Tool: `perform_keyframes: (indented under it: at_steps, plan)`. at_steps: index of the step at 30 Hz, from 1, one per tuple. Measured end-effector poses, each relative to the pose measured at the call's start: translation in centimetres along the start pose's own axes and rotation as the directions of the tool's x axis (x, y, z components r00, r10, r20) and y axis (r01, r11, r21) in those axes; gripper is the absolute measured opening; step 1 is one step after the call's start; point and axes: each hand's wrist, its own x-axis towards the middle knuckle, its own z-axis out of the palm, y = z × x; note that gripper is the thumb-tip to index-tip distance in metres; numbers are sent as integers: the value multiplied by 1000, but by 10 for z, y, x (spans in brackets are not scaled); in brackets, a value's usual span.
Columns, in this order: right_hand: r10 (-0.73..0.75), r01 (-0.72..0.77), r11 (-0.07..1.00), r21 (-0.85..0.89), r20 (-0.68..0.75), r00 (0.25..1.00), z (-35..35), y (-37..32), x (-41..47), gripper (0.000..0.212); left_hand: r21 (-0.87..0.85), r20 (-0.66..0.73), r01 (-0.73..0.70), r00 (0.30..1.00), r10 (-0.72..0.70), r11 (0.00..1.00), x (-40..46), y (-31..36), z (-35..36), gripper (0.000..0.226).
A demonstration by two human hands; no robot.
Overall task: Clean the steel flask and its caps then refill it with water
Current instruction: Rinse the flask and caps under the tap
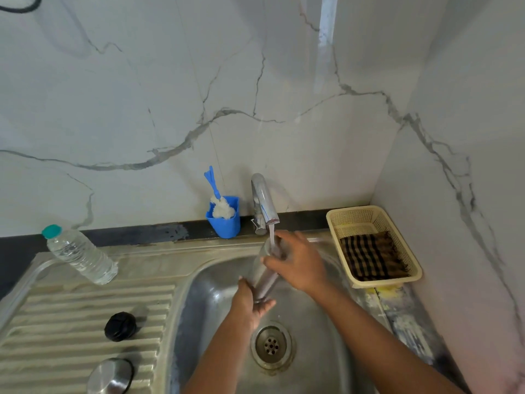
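Near you, a shiny steel cap (pixel 111 376) and a round black cap (pixel 120 326) sit on the ridged drainboard (pixel 56 308). Your left hand (pixel 251 304) wraps around the bottom of the steel flask (pixel 265 280) over the sink (pixel 213 294). Your right hand (pixel 298 263) grips its top under water running from the silver tap (pixel 262 199).

The steel flask (pixel 265 275) sits at the frame's centre, tilted with its open mouth up under a thin stream of water, motion-blurred. Its black inner cap (pixel 120 326) and shiny steel outer cap (pixel 110 376) lie apart at lower left.
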Motion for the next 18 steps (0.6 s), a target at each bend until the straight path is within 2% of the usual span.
perform_keyframes:
  at_steps: [3, 5, 6, 9, 13, 15, 18]
  plan:
    - [42, -21, 978, -207, 101, 994, 8, -12, 21, 52, 266, 19, -9, 1000, 4, 964, -4, -6, -2, 30]
    - [76, -43, 962, -269, 114, 991, 12, -19, 33, 53, 458, 80, -99, 994, 70, 883, -8, -7, 0, 28]
    - [97, -63, 956, -285, 110, 989, 12, -23, 38, 53, 488, 124, -170, 984, 125, 856, -10, -6, 1, 36]
    - [174, -135, 944, -300, 106, 979, 8, -32, 46, 44, 428, 257, -404, 912, 320, 809, -14, 0, 7, 62]
    - [218, -190, 930, -316, 55, 974, -7, -33, 47, 54, 338, 424, -611, 778, 464, 716, -16, 8, 16, 66]
    - [246, -230, 930, -288, 18, 969, -15, -28, 44, 50, 366, 472, -700, 707, 526, 613, -13, 10, 20, 75]
    - [271, -270, 943, -197, -22, 962, -23, -22, 36, 52, 423, 542, -818, 574, 615, 391, -15, 13, 30, 82]
